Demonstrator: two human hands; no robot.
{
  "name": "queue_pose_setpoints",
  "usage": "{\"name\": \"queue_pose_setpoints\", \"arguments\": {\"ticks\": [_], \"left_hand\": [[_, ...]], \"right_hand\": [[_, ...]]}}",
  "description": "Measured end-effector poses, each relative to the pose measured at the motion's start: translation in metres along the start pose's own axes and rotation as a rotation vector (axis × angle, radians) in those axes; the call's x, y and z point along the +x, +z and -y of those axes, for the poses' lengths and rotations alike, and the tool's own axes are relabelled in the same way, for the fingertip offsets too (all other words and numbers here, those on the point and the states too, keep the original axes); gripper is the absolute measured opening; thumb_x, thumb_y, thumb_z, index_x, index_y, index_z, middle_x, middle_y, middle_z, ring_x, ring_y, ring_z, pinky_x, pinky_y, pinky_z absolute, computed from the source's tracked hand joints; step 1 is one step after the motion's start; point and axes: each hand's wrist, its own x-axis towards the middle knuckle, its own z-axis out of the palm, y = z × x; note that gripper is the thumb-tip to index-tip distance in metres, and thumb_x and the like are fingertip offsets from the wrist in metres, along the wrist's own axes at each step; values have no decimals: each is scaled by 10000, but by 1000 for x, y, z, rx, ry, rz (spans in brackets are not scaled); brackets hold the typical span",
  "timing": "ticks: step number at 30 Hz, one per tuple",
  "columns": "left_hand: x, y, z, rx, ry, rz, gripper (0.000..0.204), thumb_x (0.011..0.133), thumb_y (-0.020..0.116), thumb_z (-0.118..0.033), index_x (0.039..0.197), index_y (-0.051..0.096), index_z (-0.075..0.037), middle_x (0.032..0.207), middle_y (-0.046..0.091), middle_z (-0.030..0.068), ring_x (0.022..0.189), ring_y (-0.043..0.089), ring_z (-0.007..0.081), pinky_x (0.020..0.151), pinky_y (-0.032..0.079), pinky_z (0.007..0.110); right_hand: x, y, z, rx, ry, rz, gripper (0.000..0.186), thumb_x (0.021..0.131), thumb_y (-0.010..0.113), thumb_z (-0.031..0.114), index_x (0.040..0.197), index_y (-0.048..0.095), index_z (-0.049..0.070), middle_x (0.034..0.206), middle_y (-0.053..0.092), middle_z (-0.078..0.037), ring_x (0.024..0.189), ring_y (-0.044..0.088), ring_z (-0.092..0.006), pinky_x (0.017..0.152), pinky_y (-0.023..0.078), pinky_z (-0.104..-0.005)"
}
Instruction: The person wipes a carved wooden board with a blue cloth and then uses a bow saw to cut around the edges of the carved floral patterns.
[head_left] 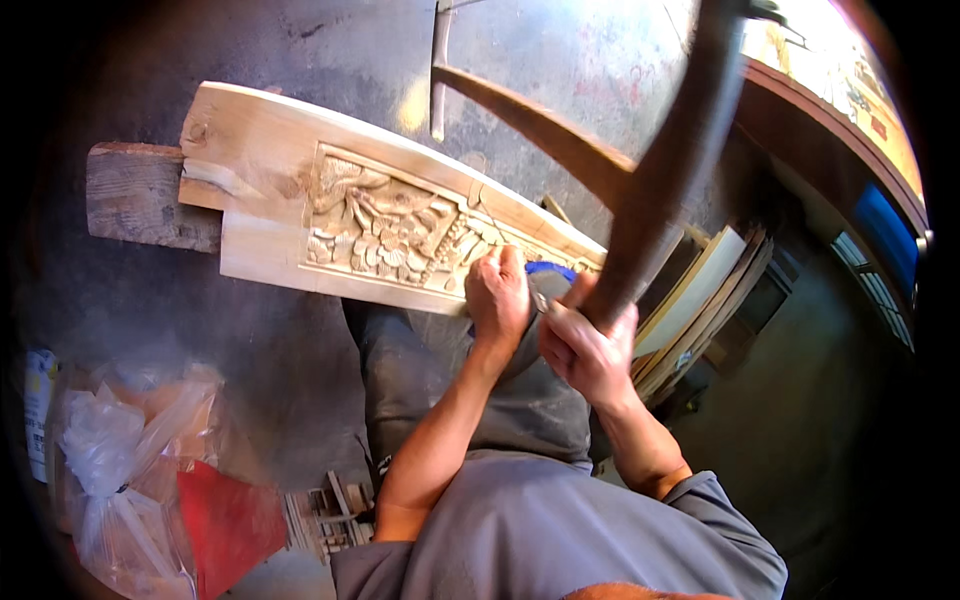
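Observation:
A long pale wooden board (262,235), carved with flowers and leaves in a sunken panel (385,225), lies across in front of me above my legs. My left hand (497,300) is closed in a fist at the carving's right part; what its fingers hold, if anything, is hidden. Beside it, my right hand (590,350) is wrapped round the lower end of a dark wooden frame saw (670,150), whose bars rise close to the camera. Its blade cannot be made out. A small metal piece (541,301) shows between my hands. Something blue (550,268) lies by the board, just beyond them.
A rough, weathered timber (140,195) sits under the board's left end. Tied clear plastic bags (110,450) and a red sheet (228,525) lie at lower left, near thin wood strips (325,515). Planks (690,305) lean at right beside a dark red-brown ledge (830,125).

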Motion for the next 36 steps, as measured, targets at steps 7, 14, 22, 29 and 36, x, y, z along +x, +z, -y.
{"name": "queue_pose_setpoints", "arguments": {"ticks": [7,14,22,29,36], "left_hand": [[-35,-16,-24,-9,77,177,360,1053,512,-176,749,545,14,708,570,265,748,598,501,668,445,567],[-8,1,-10,-271,20,120,382,1057,510,-174,740,505,39,625,465,207,582,393,296,588,376,469],[-28,-2,-20,-296,-93,109,437,1085,506,-248,755,533,37,636,512,245,581,440,360,603,389,481],[-11,12,6,17,278,-136,317,1046,516,-159,778,533,9,690,553,249,693,575,476,654,446,535],[22,21,23,-155,127,-52,364,1057,484,-206,760,508,4,733,593,236,712,593,471,657,450,540]], "right_hand": [[-41,-13,19,103,-12,-40,273,971,681,76,763,508,39,551,529,-42,452,469,-95,432,342,-270],[-5,-13,18,-32,21,17,270,965,659,88,796,451,57,556,495,-52,427,440,-115,393,310,-280],[-20,-15,18,-51,16,86,295,980,643,61,796,412,73,553,470,-50,432,431,-126,400,316,-286],[-4,-12,-2,-69,1,1,256,979,660,95,799,485,48,569,533,-45,465,480,-122,425,355,-279],[32,9,-11,-149,0,13,253,969,655,108,792,493,27,553,523,-59,416,438,-121,403,338,-286]]}}
